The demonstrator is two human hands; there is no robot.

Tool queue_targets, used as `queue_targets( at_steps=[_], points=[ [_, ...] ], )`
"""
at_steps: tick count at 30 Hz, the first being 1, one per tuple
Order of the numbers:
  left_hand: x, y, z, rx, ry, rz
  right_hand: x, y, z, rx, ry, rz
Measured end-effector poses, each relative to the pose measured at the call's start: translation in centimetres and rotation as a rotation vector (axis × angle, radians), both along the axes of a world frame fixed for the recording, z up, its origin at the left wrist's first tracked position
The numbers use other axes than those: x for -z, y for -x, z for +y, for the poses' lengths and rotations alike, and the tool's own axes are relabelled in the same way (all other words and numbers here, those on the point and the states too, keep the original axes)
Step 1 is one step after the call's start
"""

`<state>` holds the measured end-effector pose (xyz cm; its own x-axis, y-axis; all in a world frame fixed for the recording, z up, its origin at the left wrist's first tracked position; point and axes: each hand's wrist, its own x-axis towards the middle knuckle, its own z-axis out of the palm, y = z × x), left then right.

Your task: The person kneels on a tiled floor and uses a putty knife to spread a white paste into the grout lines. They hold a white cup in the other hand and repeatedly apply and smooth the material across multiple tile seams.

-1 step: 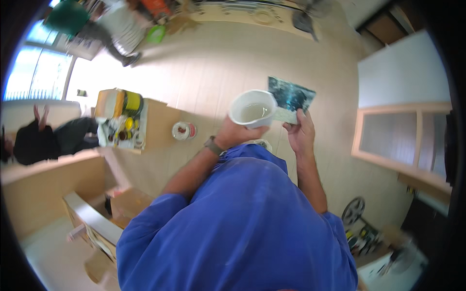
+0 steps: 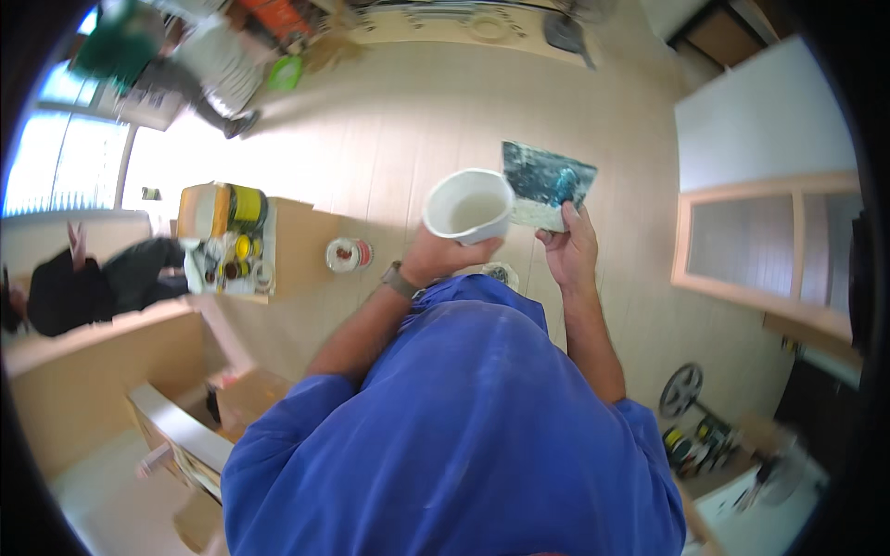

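White cup [image 2: 491,228] is out in front of your blue top [image 2: 454,408], raised above the floor [image 2: 436,111], mouth up; pale inside, can't tell what, if anything, it contains. Your left hand [image 2: 450,255] grasps it from the near side, fingers curled against the wall. Just beside its right rim is a flat piece [image 2: 533,174], dark teal and pale, pinched at its near edge by your right hand [image 2: 568,250]; can't tell whether piece and cup touch. Both hands are occupied. Step in hand, as I judge it: cup and piece presented together, one per hand. Next move probably calls for a level cup on the left and a firm pinch on the right, since only one edge of the piece is gripped. Further out, left: white-and-red tub [image 2: 349,255] on the floor, near a desk [image 2: 306,243] carrying yellow-and-dark cans [image 2: 247,208]. Right: wood-framed cabinet [image 2: 686,243], grey wheel [image 2: 681,389] below it. Far left, another person in black [image 2: 65,292], well apart from you.
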<state>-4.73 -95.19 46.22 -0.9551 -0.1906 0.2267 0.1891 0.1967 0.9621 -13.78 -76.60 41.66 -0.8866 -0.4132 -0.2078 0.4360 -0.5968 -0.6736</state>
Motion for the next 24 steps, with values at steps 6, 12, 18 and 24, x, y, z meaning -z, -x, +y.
queue_targets(
  at_steps=[6,12,18,24],
  points=[
    [1.7,0.0,-1.8,0.193,0.195,-0.090,2.5,-1.8,4.4,0.308,0.031,0.022],
    [2.9,-0.5,-3.1,0.429,0.292,0.009,4.9,-10.0,11.9,0.769,-0.030,-0.001],
    [6.1,-1.9,-4.4,0.589,0.241,-0.052,8.6,-23.6,15.0,1.092,0.025,-0.191],
    [9.6,-4.5,-1.3,0.612,0.248,-0.133,18.2,-34.7,15.7,1.146,-0.468,-0.574]
  ],
)
